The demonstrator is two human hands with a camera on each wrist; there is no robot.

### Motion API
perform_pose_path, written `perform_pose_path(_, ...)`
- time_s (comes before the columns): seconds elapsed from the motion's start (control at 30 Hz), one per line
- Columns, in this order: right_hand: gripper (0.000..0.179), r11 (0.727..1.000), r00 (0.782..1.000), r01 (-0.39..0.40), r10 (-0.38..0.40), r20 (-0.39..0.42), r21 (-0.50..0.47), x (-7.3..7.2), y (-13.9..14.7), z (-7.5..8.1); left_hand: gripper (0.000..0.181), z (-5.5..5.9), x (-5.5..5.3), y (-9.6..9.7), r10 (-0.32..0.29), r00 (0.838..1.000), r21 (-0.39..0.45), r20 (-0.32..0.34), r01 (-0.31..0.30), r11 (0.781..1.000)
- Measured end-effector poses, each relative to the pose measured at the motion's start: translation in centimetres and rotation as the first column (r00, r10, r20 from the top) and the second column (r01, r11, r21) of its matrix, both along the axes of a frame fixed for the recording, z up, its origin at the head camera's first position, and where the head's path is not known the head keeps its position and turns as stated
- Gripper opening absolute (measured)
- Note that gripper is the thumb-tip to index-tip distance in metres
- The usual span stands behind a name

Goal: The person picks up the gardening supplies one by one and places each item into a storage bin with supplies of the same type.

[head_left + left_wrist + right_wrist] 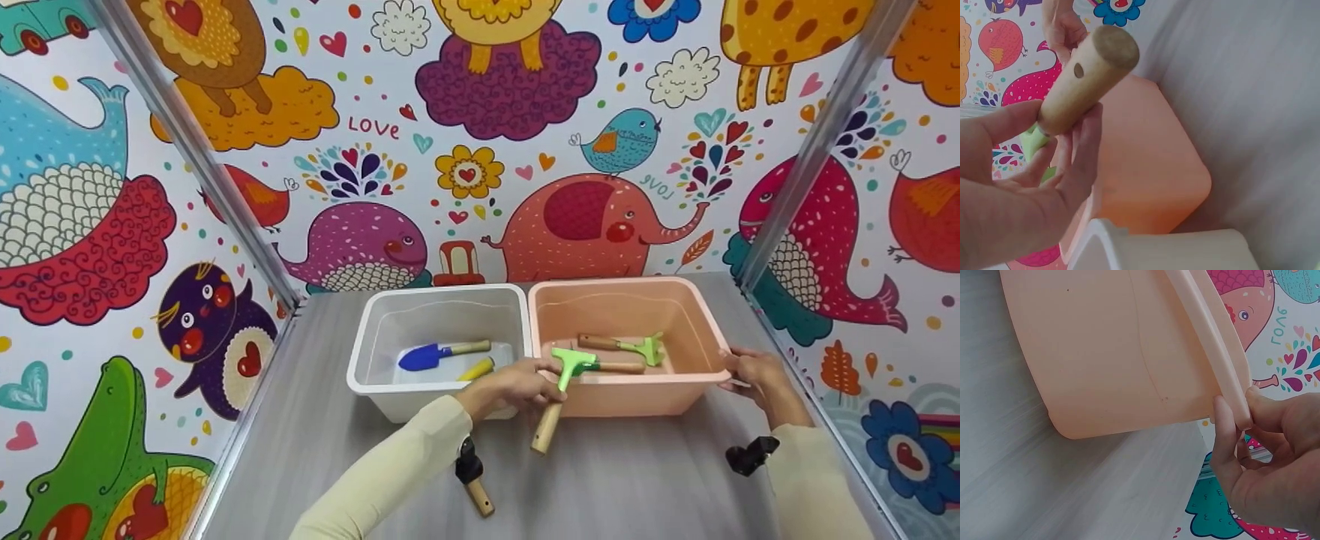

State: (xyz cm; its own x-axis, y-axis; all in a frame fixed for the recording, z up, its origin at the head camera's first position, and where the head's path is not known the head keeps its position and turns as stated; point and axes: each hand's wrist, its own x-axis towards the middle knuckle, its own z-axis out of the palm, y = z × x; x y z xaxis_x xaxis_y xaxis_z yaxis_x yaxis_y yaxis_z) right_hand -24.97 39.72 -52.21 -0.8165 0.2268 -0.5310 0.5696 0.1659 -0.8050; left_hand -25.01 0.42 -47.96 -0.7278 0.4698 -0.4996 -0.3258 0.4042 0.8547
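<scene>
My left hand (521, 386) holds a small garden tool with a green T-shaped head (576, 360) and a wooden handle (1086, 79), over the front rim of the peach bin (622, 397). In the left wrist view the handle's butt end points toward the camera, and thumb and fingers pinch its neck. At the peach bin's right side, my right hand (757, 375) pinches the rim (1221, 354) between thumb and fingers. Inside that bin lie a green rake (651, 350) with a wooden handle and another wooden-handled tool (622, 367), its head hidden behind the held tool.
Touching the peach bin on its left is a white bin (382, 390). It holds a blue trowel (420, 358) and a yellow piece (477, 369), partly covered. A wooden handle (480, 499) shows below my left wrist camera. Metal posts and patterned walls (465, 90) enclose the grey table (637, 480).
</scene>
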Motion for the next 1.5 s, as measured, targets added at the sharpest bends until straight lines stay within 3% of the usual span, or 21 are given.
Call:
perform_pose_path(0.17,0.066,0.999,1.0,-0.031,0.031,-0.005,0.007,-0.1,0.1,0.0,0.041,0.2,-1.4,0.1,0.072,0.997,0.037,0.019,-0.072,0.997)
perform_pose_path(0.4,0.067,0.999,0.999,-0.032,0.032,0.021,-0.001,-0.2,0.2,0.1,0.048,-0.2,-2.5,0.6,0.228,0.972,0.101,0.056,-0.233,0.967)
perform_pose_path(0.73,0.067,0.999,0.999,-0.032,0.032,0.013,-0.02,-0.2,0.3,0.1,0.054,-1.1,-3.4,1.6,0.291,0.954,0.11,0.069,-0.297,0.949)
perform_pose_path(0.97,0.067,0.999,1.0,-0.019,0.02,0.017,-0.047,-0.3,0.5,0.1,0.035,-1.7,-3.7,3.1,0.33,0.94,0.152,0.088,-0.34,0.928)
perform_pose_path(1.23,0.066,1.0,1.0,-0.007,0.007,0.008,0.024,-0.1,0.0,-0.2,0.03,-2.2,-4.0,4.3,0.38,0.92,0.185,0.094,-0.391,0.902)
perform_pose_path(1.5,0.066,1.0,1.0,-0.012,0.012,-0.011,0.003,-0.1,0.1,-0.2,0.021,-2.8,-3.9,5.8,0.475,0.877,0.17,0.076,-0.481,0.86)
